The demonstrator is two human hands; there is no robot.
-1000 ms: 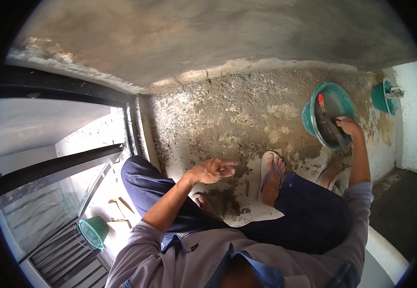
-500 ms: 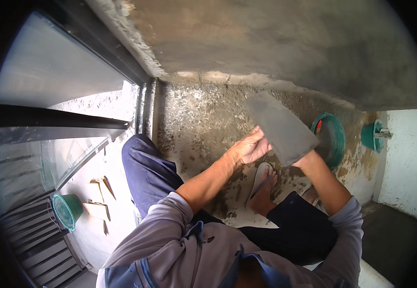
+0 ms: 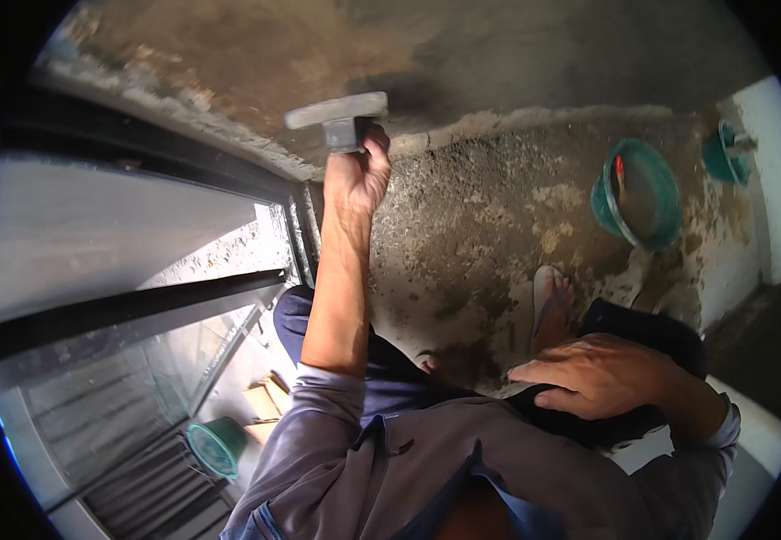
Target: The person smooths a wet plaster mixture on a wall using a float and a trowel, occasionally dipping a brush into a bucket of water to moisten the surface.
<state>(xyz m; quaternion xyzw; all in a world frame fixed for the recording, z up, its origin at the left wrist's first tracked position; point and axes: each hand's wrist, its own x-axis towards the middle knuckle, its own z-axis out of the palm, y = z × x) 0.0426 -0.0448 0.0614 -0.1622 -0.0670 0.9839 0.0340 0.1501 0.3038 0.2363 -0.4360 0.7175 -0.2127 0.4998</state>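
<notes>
My left hand [image 3: 354, 171] is closed on the handle of a grey plastering float [image 3: 336, 110], its blade slightly blurred. The float is raised at the grey plastered wall [image 3: 516, 49], near the wall's lower left edge beside the dark frame; whether it touches the wall I cannot tell. My right hand [image 3: 593, 378] hangs low over my right thigh, fingers apart, holding nothing. Beyond it at the right, a large green basin [image 3: 665, 202] sits on the rough, stained floor [image 3: 462, 216] with a red-and-tan handled tool [image 3: 621, 175] inside.
A smaller green bucket [image 3: 719, 162] stands by the white wall [image 3: 777, 180] at right. A dark-framed glazed panel [image 3: 94, 234] bounds my left; beyond it lie another green bucket [image 3: 215, 445] and tan pieces [image 3: 264, 400]. My feet in flip-flops [image 3: 552, 297] are below me.
My right hand came out of the basin, both hands held the grey float, then my left carried it up to the wall and my right let go and dropped toward my thigh.
</notes>
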